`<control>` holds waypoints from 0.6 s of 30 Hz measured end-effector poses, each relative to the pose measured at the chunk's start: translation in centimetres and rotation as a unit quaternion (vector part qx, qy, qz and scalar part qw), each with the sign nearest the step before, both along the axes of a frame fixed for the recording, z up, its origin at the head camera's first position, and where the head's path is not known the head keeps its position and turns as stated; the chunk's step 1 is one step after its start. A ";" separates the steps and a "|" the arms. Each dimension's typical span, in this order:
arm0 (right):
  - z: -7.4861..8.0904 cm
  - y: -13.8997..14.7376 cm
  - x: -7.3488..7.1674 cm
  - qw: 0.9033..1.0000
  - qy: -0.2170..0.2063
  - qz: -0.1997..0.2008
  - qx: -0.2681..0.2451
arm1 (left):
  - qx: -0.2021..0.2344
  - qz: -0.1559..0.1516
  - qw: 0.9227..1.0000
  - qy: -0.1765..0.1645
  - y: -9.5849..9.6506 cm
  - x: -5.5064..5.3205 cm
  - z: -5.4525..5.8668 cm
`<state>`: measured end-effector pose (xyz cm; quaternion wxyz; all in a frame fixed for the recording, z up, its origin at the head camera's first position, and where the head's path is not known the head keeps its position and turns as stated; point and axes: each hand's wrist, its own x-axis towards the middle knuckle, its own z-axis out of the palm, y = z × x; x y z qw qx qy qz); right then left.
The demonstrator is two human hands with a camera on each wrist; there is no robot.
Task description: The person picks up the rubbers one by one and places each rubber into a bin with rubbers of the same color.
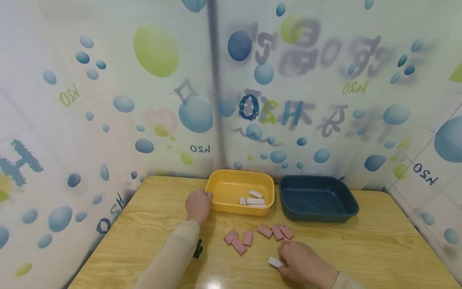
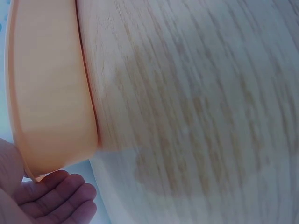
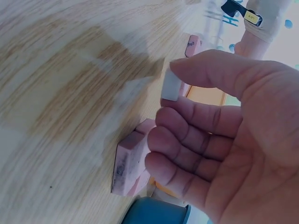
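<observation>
My left hand [image 1: 198, 205] grips the left rim of a yellow plastic bin [image 1: 234, 208]. In the left wrist view its fingers [image 2: 56, 198] curl beside the corner of the bin, with the thumb partly cut off. Several white erasers [image 1: 256, 201] lie inside the bin. Above the near part of the table, my right hand [image 1: 306, 263] pinches another white eraser [image 3: 171, 85] between thumb and index finger. Several pink erasers [image 1: 239, 246] lie in two loose groups in front of the bins, the right group just beyond my right hand.
A dark blue bin [image 1: 314, 216] stands right of the yellow one, near the back edge of the wooden table [image 1: 382, 241]. Bubble-printed curtains [image 1: 216, 80] hang behind and at the sides. A small black object [image 1: 198, 249] shows beside my left sleeve.
</observation>
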<state>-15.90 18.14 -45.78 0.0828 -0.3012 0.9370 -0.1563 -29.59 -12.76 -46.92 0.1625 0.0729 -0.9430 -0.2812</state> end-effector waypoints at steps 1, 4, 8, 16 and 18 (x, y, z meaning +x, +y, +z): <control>0.0 0.0 0.0 1.000 0.001 0.001 -0.002 | 0.000 -0.001 1.000 0.001 0.0 0.0 0.0; 0.0 -0.1 -0.1 1.000 0.010 0.001 -0.010 | -0.001 -0.003 1.000 0.002 0.0 0.0 0.0; 0.0 -0.3 -0.3 0.999 0.034 0.004 -0.025 | -0.004 -0.006 1.000 0.002 0.0 0.0 0.0; -0.3 -0.4 -0.4 0.993 0.104 0.011 -0.058 | -0.003 -0.005 1.000 0.003 -0.1 0.0 0.0; -0.3 -0.4 -0.5 0.991 0.120 0.014 -0.059 | -0.003 -0.004 1.000 0.002 -0.1 0.0 0.0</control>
